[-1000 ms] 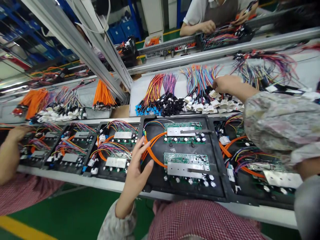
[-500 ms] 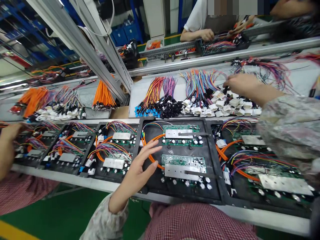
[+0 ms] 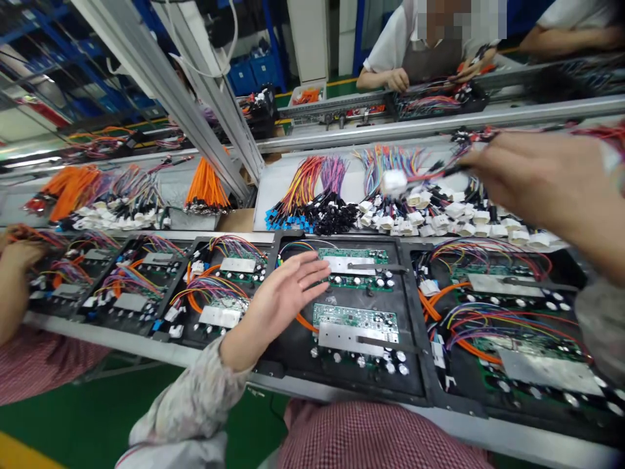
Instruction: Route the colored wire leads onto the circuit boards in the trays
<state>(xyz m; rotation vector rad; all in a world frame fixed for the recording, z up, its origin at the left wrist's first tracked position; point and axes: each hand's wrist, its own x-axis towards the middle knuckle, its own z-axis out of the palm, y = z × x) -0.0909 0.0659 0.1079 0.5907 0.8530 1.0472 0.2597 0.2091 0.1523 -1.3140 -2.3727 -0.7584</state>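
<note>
My right hand (image 3: 532, 179), smeared by motion, pinches a wire harness (image 3: 430, 174) whose white connector (image 3: 394, 182) sticks out to the left. Below it lies a pile of wire harnesses with white connectors (image 3: 461, 218). My left hand (image 3: 286, 296) is open, palm turned to the right and fingers spread, above the left side of a black tray (image 3: 351, 384). Two green circuit boards with metal plates sit in that tray, the upper board (image 3: 381, 257) and the lower board (image 3: 359, 316). Orange wires (image 3: 307, 324) run from the lower board under my left hand.
More black trays with wired boards (image 3: 547, 371) line the bench on both sides. Behind them lie bundles of red-yellow wires (image 3: 307, 179), purple wires (image 3: 334, 172) and orange wires (image 3: 208, 182). A co-worker's hand (image 3: 22, 254) works at far left; another person (image 3: 398, 58) sits opposite. A metal post (image 3: 195, 85) rises behind the trays.
My right hand has lifted a wire harness from the white-connector pile and come nearer, toward the right. My left hand has moved slightly up and right and turned its palm.
</note>
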